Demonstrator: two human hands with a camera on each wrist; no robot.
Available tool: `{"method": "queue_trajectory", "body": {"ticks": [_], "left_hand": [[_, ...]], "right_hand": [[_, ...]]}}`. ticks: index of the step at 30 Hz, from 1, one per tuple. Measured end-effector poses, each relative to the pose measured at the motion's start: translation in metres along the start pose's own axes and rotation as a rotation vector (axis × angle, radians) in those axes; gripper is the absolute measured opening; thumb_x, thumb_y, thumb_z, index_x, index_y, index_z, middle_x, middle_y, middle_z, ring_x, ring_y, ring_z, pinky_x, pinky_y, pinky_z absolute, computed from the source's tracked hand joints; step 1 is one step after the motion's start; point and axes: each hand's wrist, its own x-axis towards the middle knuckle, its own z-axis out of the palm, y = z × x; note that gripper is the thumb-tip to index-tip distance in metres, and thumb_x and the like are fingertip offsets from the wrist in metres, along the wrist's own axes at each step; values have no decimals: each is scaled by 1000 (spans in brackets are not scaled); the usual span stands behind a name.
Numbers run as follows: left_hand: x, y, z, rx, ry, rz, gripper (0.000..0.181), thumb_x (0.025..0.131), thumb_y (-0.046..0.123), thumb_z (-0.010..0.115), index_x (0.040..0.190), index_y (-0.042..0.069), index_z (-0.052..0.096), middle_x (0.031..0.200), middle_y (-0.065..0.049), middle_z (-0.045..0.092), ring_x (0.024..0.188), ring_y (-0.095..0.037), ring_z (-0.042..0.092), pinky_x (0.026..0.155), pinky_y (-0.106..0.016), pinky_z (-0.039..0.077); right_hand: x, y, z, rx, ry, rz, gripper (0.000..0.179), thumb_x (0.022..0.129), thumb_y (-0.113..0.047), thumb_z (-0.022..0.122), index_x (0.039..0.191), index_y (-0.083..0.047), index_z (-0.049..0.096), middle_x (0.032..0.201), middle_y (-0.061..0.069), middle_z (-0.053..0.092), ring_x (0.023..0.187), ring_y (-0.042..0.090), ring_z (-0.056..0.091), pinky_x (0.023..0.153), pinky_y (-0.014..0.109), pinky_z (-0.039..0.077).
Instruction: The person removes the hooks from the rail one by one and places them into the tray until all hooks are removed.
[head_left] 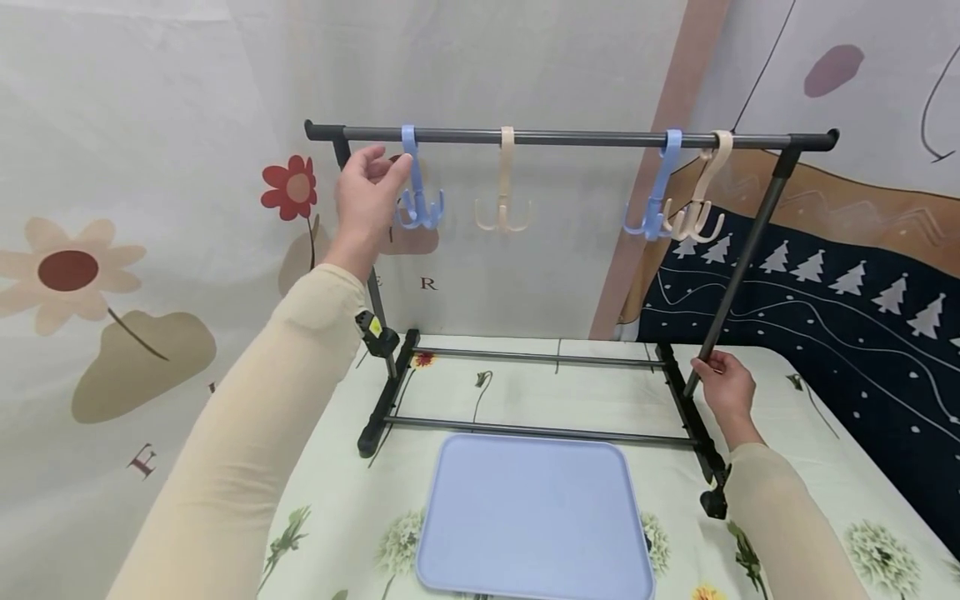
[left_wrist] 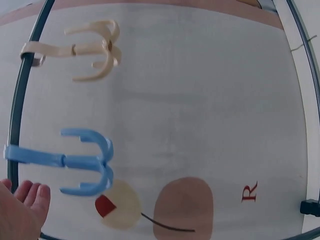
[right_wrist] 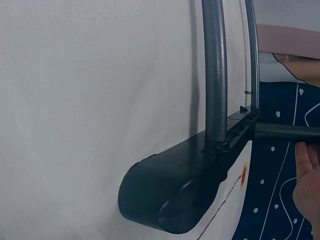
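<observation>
Four-pronged hooks hang along the top rail (head_left: 585,137) of a dark metal rack. A blue hook (head_left: 416,187) is the leftmost, then a beige hook (head_left: 507,175); another blue hook (head_left: 660,179) and a beige hook (head_left: 707,179) hang close together at the right. My left hand (head_left: 365,200) is raised just below the rail's left end, fingers loosely bent. In the left wrist view, its fingertips (left_wrist: 42,195) are close beside the blue hook's shank, with nothing held. Low on the rack's right upright post (head_left: 738,267), my right hand (head_left: 725,387) grips the tube between thumb and fingers.
A pale blue tray (head_left: 532,517) lies on the flower-print tablecloth (head_left: 337,500), in front of the rack's lower front bar (head_left: 540,430). Black feet (head_left: 387,400) support the rack at both sides. Printed cloth (head_left: 525,275) hangs behind, and dark tree-patterned fabric (head_left: 810,333) stands at the right.
</observation>
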Motion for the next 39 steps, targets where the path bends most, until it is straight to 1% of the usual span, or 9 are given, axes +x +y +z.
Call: {"method": "queue_trajectory", "body": {"ticks": [3,11,14,17,19,26,29,35,39], "left_hand": [[0,5,8,4,47,-26,57,94,41,67,142,16,50,135,-4,56,124,-14,52,106,-28,39],[1,10,28,82,157,-77,41,94,34,68,127,11,59,118,-3,63,108,-13,56,96,-31,44],[3,11,34,92,188,-73,36,94,30,69,121,8,62,109,-2,64,101,-13,58,91,-30,45],[4,12,37,96,199,-74,34,94,29,69,119,7,63,103,-1,62,97,-12,57,88,-29,44],[5,11,39,111,201,-70,34,94,29,68,120,7,63,103,0,61,97,-12,56,87,-28,44],[6,9,42,160,190,-111,36,96,33,64,125,12,60,114,-1,60,105,-13,55,91,-33,42],[7,8,44,167,198,-114,35,97,32,63,125,12,61,116,-2,61,106,-14,56,91,-33,43],[9,4,48,160,246,-81,29,97,24,63,122,9,64,116,-5,64,105,-16,57,91,-30,43],[11,1,49,168,267,-59,25,97,21,64,117,7,66,113,-6,66,103,-16,58,90,-30,44]], "right_hand": [[0,0,0,-6,3,2,40,102,-25,57,133,1,54,130,20,59,118,33,57,97,46,45],[0,0,1,-3,4,5,41,102,-28,57,131,1,55,128,20,60,115,32,56,95,47,43],[0,1,1,-3,9,6,40,101,-28,58,130,0,56,127,20,60,113,31,56,93,46,43],[1,1,1,-5,15,9,39,101,-28,58,129,0,57,125,19,61,110,29,56,91,43,44],[0,1,1,-5,17,10,39,101,-28,58,128,0,57,125,18,61,109,28,56,91,43,44],[0,0,1,0,19,16,39,101,-26,59,130,0,56,126,19,60,111,29,56,92,44,44],[1,1,2,-2,22,19,39,101,-26,59,130,0,57,126,18,61,110,28,57,91,43,45],[1,1,2,4,16,26,40,101,-28,59,130,-1,57,125,17,61,108,26,57,91,42,45],[1,1,1,-7,18,16,40,100,-29,59,129,-1,58,124,17,62,105,24,57,87,39,44]]}}
